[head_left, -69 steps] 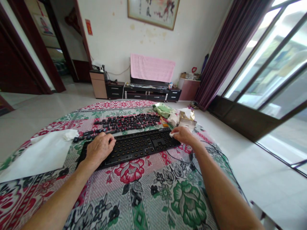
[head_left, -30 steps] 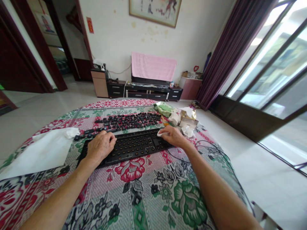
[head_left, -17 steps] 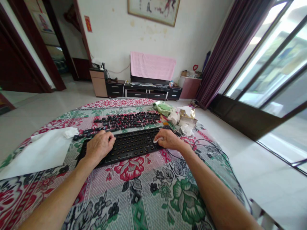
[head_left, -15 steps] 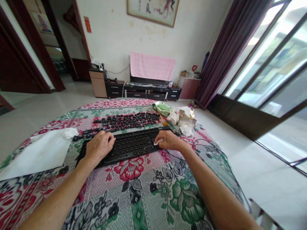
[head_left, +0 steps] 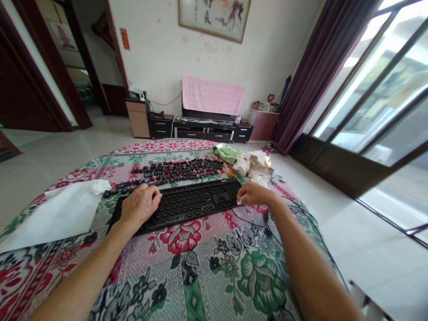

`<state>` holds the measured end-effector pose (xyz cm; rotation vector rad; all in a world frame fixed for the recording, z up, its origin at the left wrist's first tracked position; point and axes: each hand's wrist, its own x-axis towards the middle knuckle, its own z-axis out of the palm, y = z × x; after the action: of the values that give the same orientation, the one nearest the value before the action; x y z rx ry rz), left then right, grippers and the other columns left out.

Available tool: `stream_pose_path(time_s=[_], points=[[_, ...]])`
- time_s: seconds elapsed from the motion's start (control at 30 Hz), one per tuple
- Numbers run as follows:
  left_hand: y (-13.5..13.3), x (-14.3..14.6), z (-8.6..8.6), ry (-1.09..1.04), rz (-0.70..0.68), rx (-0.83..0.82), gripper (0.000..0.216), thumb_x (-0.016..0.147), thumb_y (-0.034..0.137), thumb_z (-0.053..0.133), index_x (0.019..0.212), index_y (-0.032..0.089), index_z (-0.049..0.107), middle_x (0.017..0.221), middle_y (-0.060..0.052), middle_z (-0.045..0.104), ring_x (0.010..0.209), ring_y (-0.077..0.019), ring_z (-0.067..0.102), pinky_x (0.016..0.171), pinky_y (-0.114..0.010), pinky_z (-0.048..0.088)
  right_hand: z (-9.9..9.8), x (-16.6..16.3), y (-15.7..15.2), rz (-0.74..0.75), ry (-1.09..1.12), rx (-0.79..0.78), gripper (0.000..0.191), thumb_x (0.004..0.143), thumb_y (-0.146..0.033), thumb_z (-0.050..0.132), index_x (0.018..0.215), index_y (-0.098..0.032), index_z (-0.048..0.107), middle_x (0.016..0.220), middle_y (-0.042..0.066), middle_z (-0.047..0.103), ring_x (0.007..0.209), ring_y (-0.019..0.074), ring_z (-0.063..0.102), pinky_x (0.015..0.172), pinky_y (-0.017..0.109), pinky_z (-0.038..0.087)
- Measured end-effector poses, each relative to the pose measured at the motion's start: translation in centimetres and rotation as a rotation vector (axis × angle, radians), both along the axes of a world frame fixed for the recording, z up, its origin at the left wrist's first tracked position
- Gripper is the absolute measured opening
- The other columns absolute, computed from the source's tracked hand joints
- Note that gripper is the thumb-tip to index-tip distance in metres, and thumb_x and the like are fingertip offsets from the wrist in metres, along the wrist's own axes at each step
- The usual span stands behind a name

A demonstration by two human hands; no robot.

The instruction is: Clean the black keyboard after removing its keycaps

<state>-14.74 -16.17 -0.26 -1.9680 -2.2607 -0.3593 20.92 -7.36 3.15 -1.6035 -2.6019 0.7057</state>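
A black keyboard with its keycaps off lies slightly slanted on the flowered tablecloth. On its left part rests my left hand, fingers curled against the keyboard and holding it. My right hand is closed around a small white piece of tissue at the keyboard's right end, by the number pad. Many loose black keycaps are spread in a band just behind the keyboard. The undersides of both hands are hidden.
A white sheet lies on the left. Back right are a green packet, crumpled tissues and an open gold-coloured box. A black cable runs down the table's right side. Beyond stands a low TV cabinet.
My right hand has moved right with the tissue, from the inner side of the number pad to the keyboard's right end. My left hand stays in place on the keyboard.
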Motion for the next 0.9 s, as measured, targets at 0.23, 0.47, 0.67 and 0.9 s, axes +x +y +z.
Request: stream_pose_path(time_s=[0.23,0.47,0.67,0.9], points=[[0.1,-0.1,0.1,-0.025,-0.006,0.002,0.028,0.083,0.038,0.040,0.084,0.023,0.063,0.085,-0.005,0.057,0.081,-0.0194,0.059,0.062,-0.026,0.041,-0.2,-0.4,0.3,0.061,0.100,0.023,0.028,0.062,-0.016,0.053,0.082,-0.019,0.073,0.065,-0.001,0.066,0.056,0.0108,0.054,0.050,0.019,0.039],[0.1,0.0,0.1,-0.020,0.010,-0.011,0.028,0.083,0.039,0.040,0.085,0.023,0.064,0.087,-0.005,0.058,0.080,-0.0188,0.058,0.060,-0.025,0.040,-0.4,0.8,1.0,-0.082,0.040,0.022,0.021,0.062,-0.017,0.055,0.075,-0.018,0.072,0.057,-0.002,0.062,0.052,0.0114,0.053,0.048,0.019,0.038],[0.0,0.0,0.0,-0.027,-0.002,0.007,0.028,0.083,0.039,0.039,0.083,0.024,0.062,0.085,-0.005,0.057,0.080,-0.0200,0.058,0.060,-0.027,0.040,-1.4,-0.7,1.3,0.021,0.167,0.354,0.026,0.068,-0.015,0.053,0.086,-0.020,0.072,0.086,0.002,0.068,0.078,0.0155,0.060,0.074,0.024,0.044],[0.0,0.0,0.1,-0.038,-0.003,0.007,0.028,0.082,0.039,0.039,0.083,0.024,0.062,0.085,-0.005,0.056,0.080,-0.0198,0.058,0.060,-0.027,0.039,-2.2,0.2,2.0,-0.095,0.002,0.490,0.029,0.070,-0.012,0.051,0.089,-0.019,0.072,0.089,0.007,0.067,0.084,0.0186,0.059,0.079,0.028,0.043]])
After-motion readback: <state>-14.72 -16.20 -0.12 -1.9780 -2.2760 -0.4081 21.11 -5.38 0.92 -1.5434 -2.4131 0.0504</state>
